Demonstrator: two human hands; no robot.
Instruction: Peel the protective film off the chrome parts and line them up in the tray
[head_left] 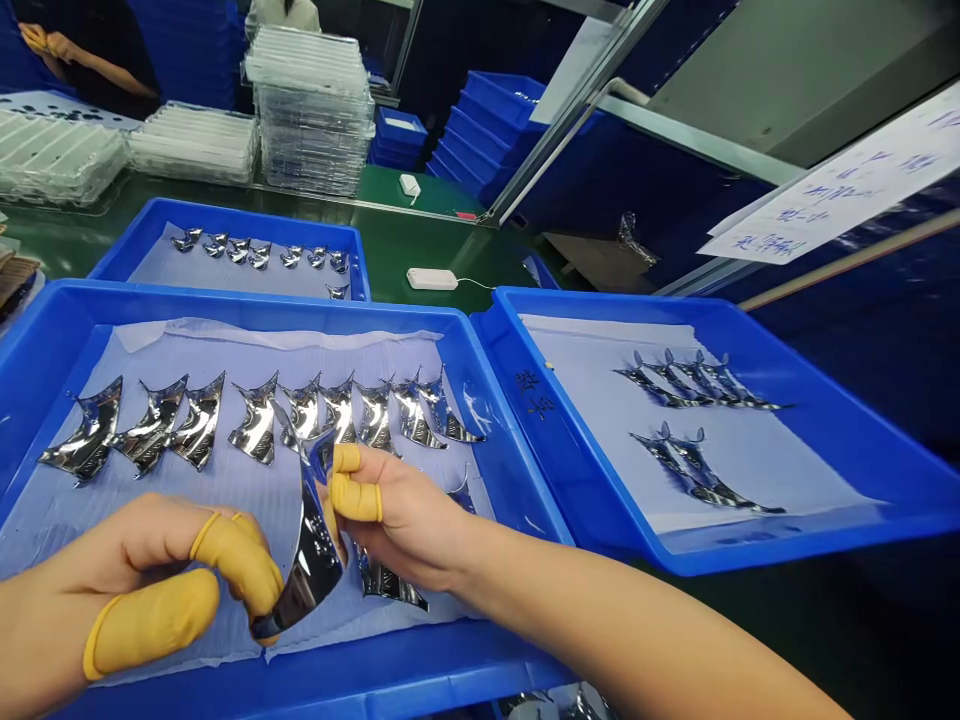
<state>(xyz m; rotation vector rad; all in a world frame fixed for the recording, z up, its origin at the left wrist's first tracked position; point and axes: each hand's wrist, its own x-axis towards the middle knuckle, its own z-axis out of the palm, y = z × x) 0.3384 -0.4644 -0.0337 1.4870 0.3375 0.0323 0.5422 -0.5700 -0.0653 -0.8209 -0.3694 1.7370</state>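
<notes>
A curved, mirror-bright chrome piece (pixel 315 540) is held between my left hand (pixel 165 575) and my right hand (pixel 397 510). Yellow finger cots cover the fingers of both hands. My left hand pinches the lower end, and my right hand pinches the upper end. Below them, a blue tray (pixel 262 306) lined with a white sheet holds a row of similar chrome pieces (pixel 255 425). One more chrome piece (pixel 386 585) lies partly under my right hand. Another blue tray (pixel 675 322) on the right holds two groups of chrome pieces (pixel 675 385).
A third blue tray (pixel 225 215) holds a row of smaller-looking chrome pieces beyond. The trays sit on a green table (pixel 390 240) with a white box-shaped device (pixel 431 279). Stacks of clear plastic trays (pixel 311 110), blue crates (pixel 487 140) and a co-worker's hands (pixel 41 40) stand further back.
</notes>
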